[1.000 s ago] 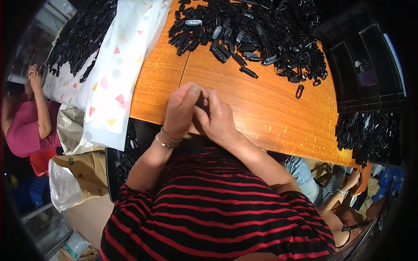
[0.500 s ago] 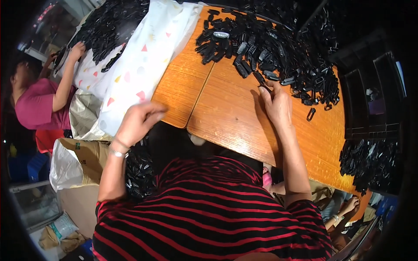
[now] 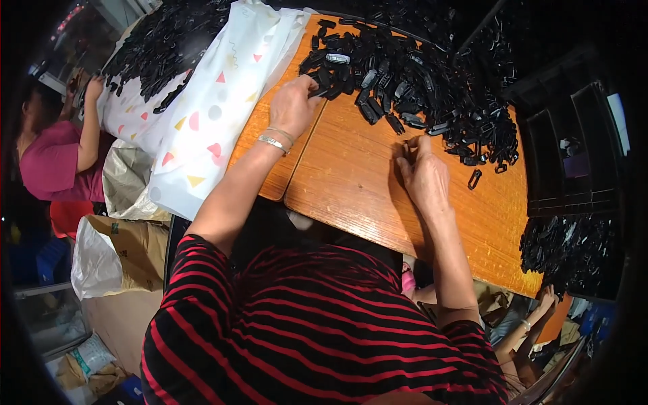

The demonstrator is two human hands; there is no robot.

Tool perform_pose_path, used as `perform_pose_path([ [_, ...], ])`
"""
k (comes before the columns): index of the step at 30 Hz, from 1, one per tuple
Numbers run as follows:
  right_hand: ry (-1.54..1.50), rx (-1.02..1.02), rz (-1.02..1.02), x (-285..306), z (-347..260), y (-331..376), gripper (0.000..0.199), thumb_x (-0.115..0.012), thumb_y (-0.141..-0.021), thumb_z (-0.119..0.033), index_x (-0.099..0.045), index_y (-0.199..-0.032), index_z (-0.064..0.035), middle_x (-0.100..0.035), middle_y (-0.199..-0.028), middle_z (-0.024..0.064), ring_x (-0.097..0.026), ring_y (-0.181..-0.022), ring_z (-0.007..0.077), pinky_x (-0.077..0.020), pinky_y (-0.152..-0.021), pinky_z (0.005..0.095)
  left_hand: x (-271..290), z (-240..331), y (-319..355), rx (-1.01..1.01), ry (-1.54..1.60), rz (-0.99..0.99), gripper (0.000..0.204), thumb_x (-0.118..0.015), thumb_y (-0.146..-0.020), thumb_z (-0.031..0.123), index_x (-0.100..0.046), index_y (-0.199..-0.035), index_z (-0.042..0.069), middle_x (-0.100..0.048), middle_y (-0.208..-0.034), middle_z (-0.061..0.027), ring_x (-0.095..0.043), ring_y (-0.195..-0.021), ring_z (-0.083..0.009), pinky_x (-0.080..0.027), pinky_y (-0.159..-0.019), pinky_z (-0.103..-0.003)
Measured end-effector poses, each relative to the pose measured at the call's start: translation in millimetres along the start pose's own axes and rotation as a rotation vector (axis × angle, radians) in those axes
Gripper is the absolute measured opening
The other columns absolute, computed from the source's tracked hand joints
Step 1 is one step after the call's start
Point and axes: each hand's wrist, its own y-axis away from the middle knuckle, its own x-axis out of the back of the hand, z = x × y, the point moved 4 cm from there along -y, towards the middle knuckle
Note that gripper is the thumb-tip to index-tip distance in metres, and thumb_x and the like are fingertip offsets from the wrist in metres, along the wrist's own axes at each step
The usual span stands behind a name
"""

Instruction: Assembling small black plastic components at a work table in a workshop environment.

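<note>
A big heap of small black plastic parts (image 3: 418, 74) covers the far side of the orange wooden table (image 3: 351, 196). My left hand (image 3: 293, 104), with a bracelet on its wrist, reaches into the heap's left edge, and its fingertips pinch a black part there. My right hand (image 3: 424, 172) lies on the bare wood just in front of the heap. Its fingertips are closed on a small black part. One loose black loop-shaped part (image 3: 474, 179) lies to the right of that hand.
A white sheet with coloured shapes (image 3: 216, 101) hangs over the table's left end, with another heap of black parts (image 3: 162, 47) on it. A person in pink (image 3: 54, 162) works there. Black trays (image 3: 574, 155) and more parts (image 3: 567, 250) stand right; a brown bag (image 3: 128, 250) stands lower left.
My hands, joined a second ago, have separated. The left dropped to the table's left edge, then rose into the heap. The right went to the heap and drew back a little.
</note>
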Motion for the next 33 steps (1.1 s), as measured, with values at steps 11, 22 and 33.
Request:
perform_pose_path([
  [11,-0.356,0.395,0.175,-8,-70,-15,0.023,-0.071,-0.082,-0.006,-0.062,-0.103,-0.0014,-0.064,-0.09,0.0141,-0.067,-0.076,0.0264,-0.0542,-0.061,0.0338,24,27,50,0.471,1.127,-0.375,0.016,-0.063,-0.09,0.005,-0.063,-0.105,-0.002,-0.069,-0.09,-0.0059,-0.067,-0.081,-0.0114,-0.053,-0.071,-0.021],
  [22,-0.651,0.275,0.094,-31,-75,-5,0.019,-0.07,-0.084,-0.004,-0.062,-0.1,0.0012,-0.063,-0.086,0.0095,-0.064,-0.072,0.0142,-0.0519,-0.061,0.0247,33,50,78,0.387,1.395,-0.35,0.031,-0.065,-0.089,0.005,-0.058,-0.119,-0.002,-0.066,-0.1,-0.0043,-0.062,-0.087,-0.007,-0.051,-0.077,-0.021],
  [33,-0.651,0.299,0.101,-27,-76,-3,0.02,-0.069,-0.083,-0.003,-0.065,-0.103,0.0011,-0.062,-0.09,0.0099,-0.065,-0.071,0.015,-0.0523,-0.059,0.0246,28,48,82,0.435,1.342,-0.288,0.027,-0.062,-0.091,0.005,-0.058,-0.116,-0.005,-0.065,-0.091,-0.0018,-0.06,-0.076,-0.0046,-0.048,-0.069,-0.018],
])
